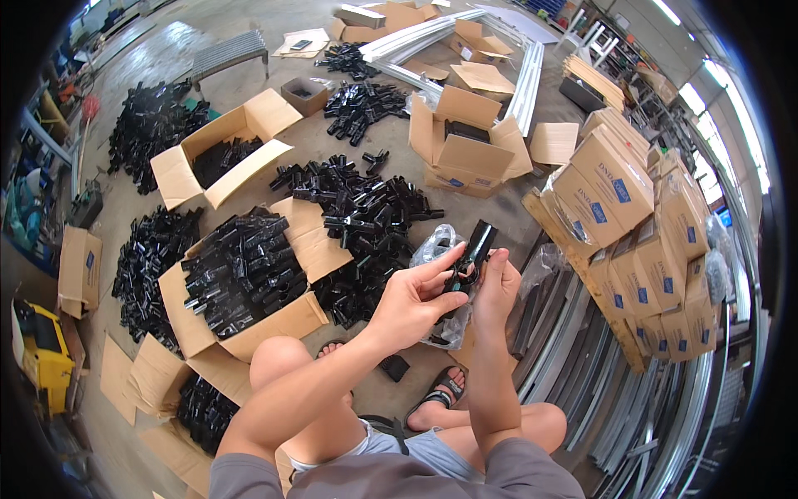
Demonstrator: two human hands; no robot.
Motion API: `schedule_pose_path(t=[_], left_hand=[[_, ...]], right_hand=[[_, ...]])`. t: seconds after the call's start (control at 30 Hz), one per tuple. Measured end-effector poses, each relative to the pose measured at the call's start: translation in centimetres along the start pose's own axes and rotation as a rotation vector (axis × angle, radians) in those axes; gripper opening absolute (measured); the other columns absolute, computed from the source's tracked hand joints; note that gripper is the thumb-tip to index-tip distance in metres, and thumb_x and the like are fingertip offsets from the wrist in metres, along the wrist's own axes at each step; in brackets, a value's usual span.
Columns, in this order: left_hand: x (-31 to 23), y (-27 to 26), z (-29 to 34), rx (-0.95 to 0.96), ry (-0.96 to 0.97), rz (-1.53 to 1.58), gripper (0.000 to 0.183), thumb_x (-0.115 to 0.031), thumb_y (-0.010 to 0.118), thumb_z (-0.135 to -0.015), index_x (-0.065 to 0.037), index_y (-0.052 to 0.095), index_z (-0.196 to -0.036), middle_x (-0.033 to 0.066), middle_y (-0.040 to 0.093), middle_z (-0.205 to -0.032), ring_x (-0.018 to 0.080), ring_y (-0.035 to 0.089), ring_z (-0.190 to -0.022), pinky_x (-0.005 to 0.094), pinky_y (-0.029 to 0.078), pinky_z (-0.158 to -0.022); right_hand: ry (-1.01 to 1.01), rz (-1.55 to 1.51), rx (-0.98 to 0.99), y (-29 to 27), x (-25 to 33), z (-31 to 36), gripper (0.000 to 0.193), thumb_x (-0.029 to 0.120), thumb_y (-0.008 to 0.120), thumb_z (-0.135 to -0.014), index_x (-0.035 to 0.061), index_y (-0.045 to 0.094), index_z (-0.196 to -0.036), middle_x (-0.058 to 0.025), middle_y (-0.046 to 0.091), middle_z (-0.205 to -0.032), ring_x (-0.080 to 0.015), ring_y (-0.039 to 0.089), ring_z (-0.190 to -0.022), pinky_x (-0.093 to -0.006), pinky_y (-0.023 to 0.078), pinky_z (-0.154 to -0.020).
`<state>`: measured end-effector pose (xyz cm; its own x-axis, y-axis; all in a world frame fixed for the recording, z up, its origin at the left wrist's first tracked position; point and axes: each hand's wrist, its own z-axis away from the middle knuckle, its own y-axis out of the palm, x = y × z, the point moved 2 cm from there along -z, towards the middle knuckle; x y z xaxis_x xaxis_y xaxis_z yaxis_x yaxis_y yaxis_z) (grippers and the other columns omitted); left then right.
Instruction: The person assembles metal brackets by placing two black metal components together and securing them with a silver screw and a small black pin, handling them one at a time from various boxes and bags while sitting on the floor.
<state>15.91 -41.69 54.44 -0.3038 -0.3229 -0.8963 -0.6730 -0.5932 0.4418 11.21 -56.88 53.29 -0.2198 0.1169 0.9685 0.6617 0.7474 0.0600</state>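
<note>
In front of my knees I hold a black tubular fitting (pixel 478 241) with a glossy round end pointing up and away. My left hand (pixel 413 301) pinches its lower part between thumb and fingers. From the other side, my right hand (pixel 496 293) has its fingers closed around the same piece. Some of the fitting is hidden behind my fingers. A clear plastic bag (pixel 434 243) lies just behind and below both hands. To the left of them spreads a loose heap of similar black fittings (pixel 357 224).
An open carton (pixel 317 320) full of black fittings stands at my left knee. Beyond are another open carton (pixel 177 176) and an upright one (pixel 474 166). On the right, stacked closed cartons (pixel 600 185) rest on a wooden pallet (pixel 573 274), beside long metal profiles (pixel 557 349).
</note>
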Motion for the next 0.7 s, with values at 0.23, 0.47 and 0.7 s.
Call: schedule_pose_path(t=[0.23, 0.47, 0.7], left_hand=[[0.0, 0.5, 0.5, 0.036, -0.032, 0.115, 0.076, 0.007, 0.07, -0.095, -0.013, 0.04, -0.162, 0.0035, 0.072, -0.125, 0.0018, 0.059, -0.103, 0.0228, 0.052, -0.094], [-0.5, 0.3, 0.3, 0.025, -0.075, 0.167, 0.077, 0.005, 0.072, -0.095, -0.012, 0.039, -0.162, 0.004, 0.073, -0.123, 0.0023, 0.061, -0.103, 0.0235, 0.052, -0.094], [-0.1, 0.2, 0.3, 0.009, -0.054, 0.143, 0.073, 0.01, 0.068, -0.095, -0.011, 0.042, -0.16, 0.0065, 0.071, -0.128, 0.0045, 0.061, -0.107, 0.0236, 0.052, -0.096]], right_hand=[[-0.168, 0.086, 0.041, -1.1, 0.2, 0.4, 0.053, 0.053, 0.048, -0.11, 0.0071, 0.054, -0.084, 0.0035, 0.053, -0.074, -0.0047, 0.047, -0.066, -0.024, 0.037, -0.059], [-0.194, 0.146, 0.06, -0.8, 1.9, 1.3, 0.038, 0.039, 0.049, -0.112, 0.0038, 0.057, -0.099, -0.001, 0.058, -0.083, -0.0081, 0.054, -0.073, -0.025, 0.044, -0.065], [-0.359, 0.454, -0.001, -0.6, 2.7, 1.1, 0.015, 0.015, 0.054, -0.107, 0.0011, 0.059, -0.102, -0.0085, 0.062, -0.085, -0.0173, 0.06, -0.074, -0.032, 0.048, -0.068]])
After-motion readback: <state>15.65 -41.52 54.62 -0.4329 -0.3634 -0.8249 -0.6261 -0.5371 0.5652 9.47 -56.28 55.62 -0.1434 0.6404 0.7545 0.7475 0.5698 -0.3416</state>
